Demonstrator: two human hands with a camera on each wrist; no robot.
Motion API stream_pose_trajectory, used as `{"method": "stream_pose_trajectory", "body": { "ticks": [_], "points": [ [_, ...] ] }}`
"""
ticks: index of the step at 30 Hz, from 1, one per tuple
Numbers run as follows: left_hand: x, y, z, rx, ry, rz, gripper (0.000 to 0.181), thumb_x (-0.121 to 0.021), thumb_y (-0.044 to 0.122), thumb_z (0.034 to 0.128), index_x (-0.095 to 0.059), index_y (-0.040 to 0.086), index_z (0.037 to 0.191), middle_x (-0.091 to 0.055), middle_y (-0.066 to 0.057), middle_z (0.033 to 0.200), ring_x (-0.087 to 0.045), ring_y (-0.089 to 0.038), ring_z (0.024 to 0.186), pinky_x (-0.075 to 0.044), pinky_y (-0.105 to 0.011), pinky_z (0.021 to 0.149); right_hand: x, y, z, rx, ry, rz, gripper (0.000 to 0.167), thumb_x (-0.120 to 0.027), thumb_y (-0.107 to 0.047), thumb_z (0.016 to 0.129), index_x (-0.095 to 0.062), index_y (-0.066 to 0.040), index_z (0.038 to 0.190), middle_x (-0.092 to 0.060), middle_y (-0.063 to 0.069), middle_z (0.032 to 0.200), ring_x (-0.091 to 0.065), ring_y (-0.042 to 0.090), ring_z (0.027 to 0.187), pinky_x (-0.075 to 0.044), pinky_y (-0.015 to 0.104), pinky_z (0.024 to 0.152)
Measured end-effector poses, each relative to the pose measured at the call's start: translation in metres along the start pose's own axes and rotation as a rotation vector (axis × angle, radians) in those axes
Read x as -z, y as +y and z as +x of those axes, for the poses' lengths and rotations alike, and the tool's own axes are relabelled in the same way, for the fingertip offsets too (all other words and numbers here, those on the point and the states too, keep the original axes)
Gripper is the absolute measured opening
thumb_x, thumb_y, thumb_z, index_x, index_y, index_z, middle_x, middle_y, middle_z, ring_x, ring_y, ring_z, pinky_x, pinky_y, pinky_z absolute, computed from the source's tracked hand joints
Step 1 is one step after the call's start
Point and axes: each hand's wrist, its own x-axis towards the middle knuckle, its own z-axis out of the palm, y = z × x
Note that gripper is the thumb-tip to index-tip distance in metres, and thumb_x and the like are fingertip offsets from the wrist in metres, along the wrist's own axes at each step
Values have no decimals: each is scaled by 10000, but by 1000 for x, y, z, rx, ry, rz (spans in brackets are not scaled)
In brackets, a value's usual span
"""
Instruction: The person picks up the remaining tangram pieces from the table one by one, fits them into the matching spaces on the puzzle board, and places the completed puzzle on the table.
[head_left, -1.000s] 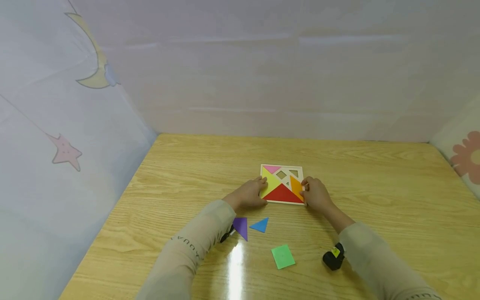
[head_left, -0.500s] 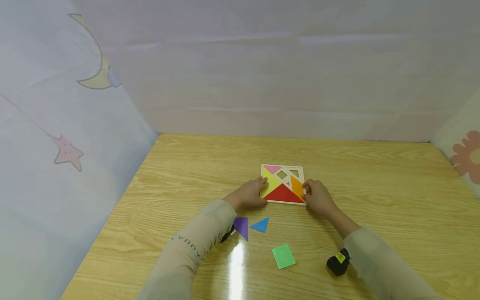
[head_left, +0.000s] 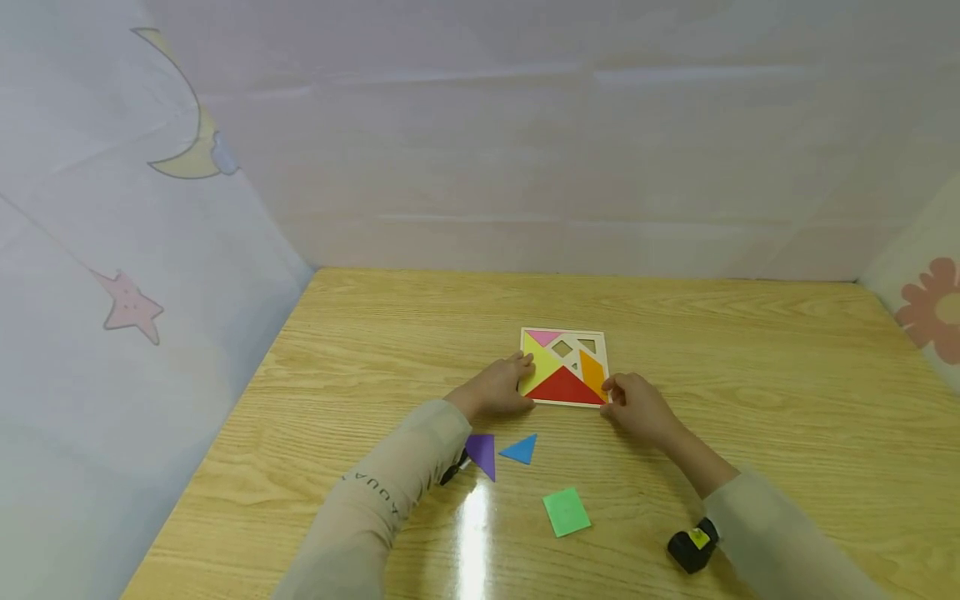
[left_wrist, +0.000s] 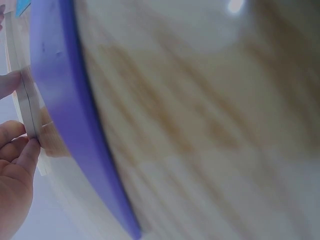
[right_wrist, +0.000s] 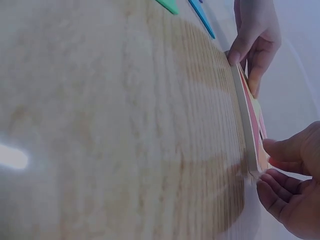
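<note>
The puzzle board (head_left: 574,342) lies flat on the desk (head_left: 750,375) between both hands, its near edge running left to right. The left hand (head_left: 495,387) grips its left side; the right hand (head_left: 641,408) loosely pinches the near right corner. The purple triangle (head_left: 483,454) and blue triangle (head_left: 520,450) lie closer to the left hand, with the green square (head_left: 567,512) nearer the person.

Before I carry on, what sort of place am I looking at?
Probably an indoor play or filming corner: a wood-grain table, a creased pale backdrop with a cartoon moon and star, and a colourful shape puzzle on the table.
</note>
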Motion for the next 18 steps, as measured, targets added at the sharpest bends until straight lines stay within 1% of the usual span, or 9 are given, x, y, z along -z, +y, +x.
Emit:
{"method": "stream_pose_trajectory", "body": {
  "ticks": [4, 8, 11, 12, 15, 18],
  "points": [
    [0, -1, 1, -2, -3, -5, 605, -570, 261, 811, -335, 21, 1315, -204, -70, 1403, -96, -189, 1291, -139, -280, 1021, -2, -3, -9, 46, -45, 11, 201, -639, -14, 730, -563, 77, 893, -457, 62, 748, -411, 180, 674, -373, 295, 579],
    [-1, -2, 1, -15, 3, -7, 609, -573, 261, 808, -336, 13, 1311, -208, -81, 1400, -100, -197, 1290, -138, -292, 1022, -5, -7, -15, 66, -99, 17, 187, -643, -34, 733, -567, 48, 883, -434, 46, 738, -393, 169, 670, -355, 283, 572],
    [-1, -2, 1, -23, 9, -8, 608, -577, 261, 805, -343, 10, 1307, -215, -89, 1397, -107, -200, 1288, -141, -296, 1022, -7, -8, -20, 112, -128, 25, 201, -653, -72, 737, -558, 37, 877, -410, 36, 720, -380, 164, 654, -336, 279, 561],
    [-1, -3, 1, -24, 10, -7, 607, -576, 265, 805, -345, 10, 1306, -217, -90, 1396, -108, -200, 1288, -140, -295, 1022, -9, -6, -22, 160, -125, 27, 215, -654, -101, 746, -550, 35, 877, -399, 26, 718, -371, 151, 646, -323, 266, 552],
    [-1, -3, 0, -26, 18, -6, 605, -576, 267, 802, -354, 10, 1302, -225, -90, 1393, -114, -199, 1287, -143, -289, 1021, -11, -7, -26, 222, -139, 24, 235, -663, -124, 738, -541, 25, 873, -393, 17, 720, -364, 147, 643, -319, 271, 554],
    [-1, -4, 1, -24, 20, -7, 608, -574, 271, 801, -352, 12, 1304, -226, -87, 1394, -110, -195, 1288, -140, -285, 1021, -12, -11, -29, 224, -164, -3, 227, -669, -105, 719, -552, 6, 879, -440, 8, 768, -394, 142, 682, -362, 285, 597]
  ]
}}
